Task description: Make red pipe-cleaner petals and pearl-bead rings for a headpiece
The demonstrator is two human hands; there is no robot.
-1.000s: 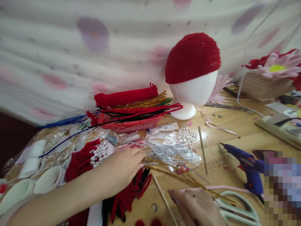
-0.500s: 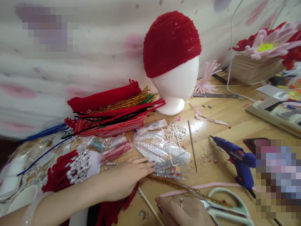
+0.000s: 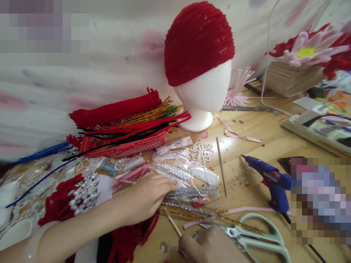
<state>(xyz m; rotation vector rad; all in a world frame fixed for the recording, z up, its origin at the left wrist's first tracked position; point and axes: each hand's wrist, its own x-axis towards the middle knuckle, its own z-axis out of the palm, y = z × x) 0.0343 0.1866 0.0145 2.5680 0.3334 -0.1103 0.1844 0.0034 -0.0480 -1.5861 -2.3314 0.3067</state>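
Note:
My left hand (image 3: 153, 195) reaches in from the left, its fingers bent together at the near end of the silver glitter pipe cleaners (image 3: 201, 190). The fingertips are partly hidden. Low in the view, my right hand (image 3: 210, 246) is curled beside the green-handled scissors (image 3: 263, 239); whatever it may hold is hidden. Gold glitter pipe cleaners (image 3: 242, 223) cross over the scissors. A pink pipe cleaner (image 3: 246, 209) lies just beyond, and a thin wooden stick (image 3: 173, 223) points towards my right hand.
A white mannequin head (image 3: 208, 86) wears a red cap (image 3: 200, 44). Left of it stands a red basket (image 3: 131, 146) full of pipe cleaners. A blue glue gun (image 3: 270, 179) lies right. Pearl strings (image 3: 201, 151), red fuzzy pieces (image 3: 59, 201) and a tray (image 3: 315, 135) surround the work area.
The view has shifted slightly, moving most things a little left. My left fingers have drawn together from a flatter, spread pose. My right hand sits slightly lower, showing more of the scissors' pivot.

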